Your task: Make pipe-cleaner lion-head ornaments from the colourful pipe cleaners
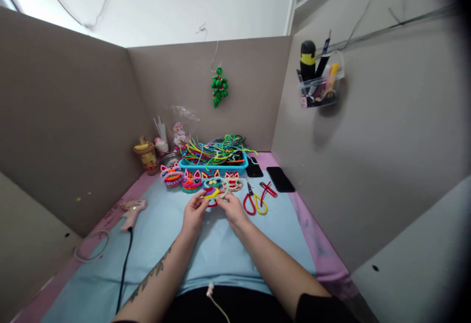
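Observation:
Between my two hands, above the light blue cloth [154, 244], is a small pipe-cleaner piece [211, 193] in yellow, purple and red, with a pale mint green strand curving off its right side. My left hand [196, 209] pinches its left edge. The fingers of my right hand [232, 208] are closed on its right edge, by the mint strand. Just beyond my hands stands a row of several colourful pipe-cleaner animal heads [191, 182]. Scissors [253, 201] with one red and one yellow handle loop lie to the right of my right hand.
A blue tray [213, 167] heaped with pipe cleaners [221, 150] stands at the back. Small red-handled pliers [268, 189] and two black phones [280, 179] lie right. A pink glue gun [134, 213] with a black cord lies left, near a lidded cup [147, 157]. Partition walls enclose three sides.

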### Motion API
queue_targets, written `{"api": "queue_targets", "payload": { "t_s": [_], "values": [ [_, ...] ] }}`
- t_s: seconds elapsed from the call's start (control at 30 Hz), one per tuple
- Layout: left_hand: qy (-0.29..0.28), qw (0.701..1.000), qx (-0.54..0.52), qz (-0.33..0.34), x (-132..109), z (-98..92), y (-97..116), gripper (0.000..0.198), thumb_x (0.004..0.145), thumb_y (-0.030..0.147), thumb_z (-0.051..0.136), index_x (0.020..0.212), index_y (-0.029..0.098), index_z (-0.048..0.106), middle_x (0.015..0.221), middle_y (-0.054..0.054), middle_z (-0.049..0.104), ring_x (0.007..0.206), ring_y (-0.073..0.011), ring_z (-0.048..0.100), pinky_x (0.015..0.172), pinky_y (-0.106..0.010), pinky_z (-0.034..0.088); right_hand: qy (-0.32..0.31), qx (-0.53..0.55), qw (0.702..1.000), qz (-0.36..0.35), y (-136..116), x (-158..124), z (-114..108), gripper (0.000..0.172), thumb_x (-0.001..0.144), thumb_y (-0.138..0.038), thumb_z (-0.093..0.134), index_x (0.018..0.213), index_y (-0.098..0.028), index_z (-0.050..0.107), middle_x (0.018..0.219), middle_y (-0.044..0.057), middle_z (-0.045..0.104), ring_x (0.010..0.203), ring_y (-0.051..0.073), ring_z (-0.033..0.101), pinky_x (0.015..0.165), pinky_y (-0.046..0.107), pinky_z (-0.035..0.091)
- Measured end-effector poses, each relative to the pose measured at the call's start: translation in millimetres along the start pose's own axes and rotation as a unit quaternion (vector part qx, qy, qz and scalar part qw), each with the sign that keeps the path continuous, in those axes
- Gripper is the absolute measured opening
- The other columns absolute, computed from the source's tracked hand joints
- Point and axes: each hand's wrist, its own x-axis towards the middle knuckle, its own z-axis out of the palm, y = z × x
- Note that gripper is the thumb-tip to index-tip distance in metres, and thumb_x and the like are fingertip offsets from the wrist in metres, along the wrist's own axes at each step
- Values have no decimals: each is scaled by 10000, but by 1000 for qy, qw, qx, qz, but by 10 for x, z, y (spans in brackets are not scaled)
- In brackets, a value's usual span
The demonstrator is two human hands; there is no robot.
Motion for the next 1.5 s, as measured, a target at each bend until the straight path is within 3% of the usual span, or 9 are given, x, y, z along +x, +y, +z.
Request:
{"api": "queue_targets", "payload": {
  "t_s": [0.33,0.43,0.53,0.7,0.9,1.03,1.17,1.33,1.5],
  "values": [
    [-51,999,-6,11,1,16,-54,473,555,305,790,976,145,642,616,6,629,533,-89,537,545,-205,400,-16,42,999,17,-44,-8,-16,312,608,-448,700,515,-177,577,963,57,634,1010,248,539,921,381,388],
    [-69,997,-5,19,-35,48,-50,492,566,300,785,1006,144,630,661,-8,640,596,-109,571,599,-222,425,17,-19,999,-18,4,17,-49,279,653,-434,657,557,-179,594,1078,61,588,1061,244,509,965,381,350],
    [-83,996,0,30,-77,66,-29,627,604,315,761,1171,157,545,703,-9,639,619,-110,571,615,-223,426,42,-93,993,-53,21,29,-98,224,697,-390,612,618,-180,612,1224,77,477,1124,237,465,971,353,346],
    [-14,997,35,64,-64,10,-32,526,712,431,651,1144,163,515,590,49,529,499,-72,462,474,-179,338,8,-203,970,-131,-64,-8,-144,155,736,-336,580,687,-196,626,1202,85,443,1143,232,425,955,351,375],
    [59,998,8,5,-20,-23,-30,490,682,538,633,982,157,567,620,38,506,506,-74,439,421,-174,286,-78,-233,956,-161,-163,-24,-178,149,761,-330,581,773,-206,663,1171,74,457,1157,229,421,1045,381,279],
    [71,997,-21,10,10,-48,-28,441,648,520,667,851,130,620,680,9,547,524,-60,436,454,-176,306,-145,-151,973,-99,-208,-22,-200,213,702,-408,655,692,-196,664,1185,67,491,1151,246,442,1033,390,299],
    [137,987,-80,-8,120,-128,-95,425,604,463,702,866,145,600,684,28,529,491,-42,415,447,-171,308,-191,103,976,19,-251,-14,-193,289,645,-449,704,812,-214,678,1043,61,622,1021,238,553,923,391,409],
    [128,988,-78,-46,169,-156,-136,459,519,351,763,891,150,586,688,30,545,561,-64,506,543,-193,398,-67,305,946,83,-277,149,-345,176,695,-306,672,865,-279,633,911,-3,684,888,181,617,774,356,476],
    [16,998,-32,-43,36,-68,-68,367,596,410,728,816,135,626,659,3,581,536,-74,502,541,-207,394,90,253,959,86,-174,293,-454,94,687,-251,660,749,-241,590,764,-25,661,723,150,603,669,305,472]
  ]
}}
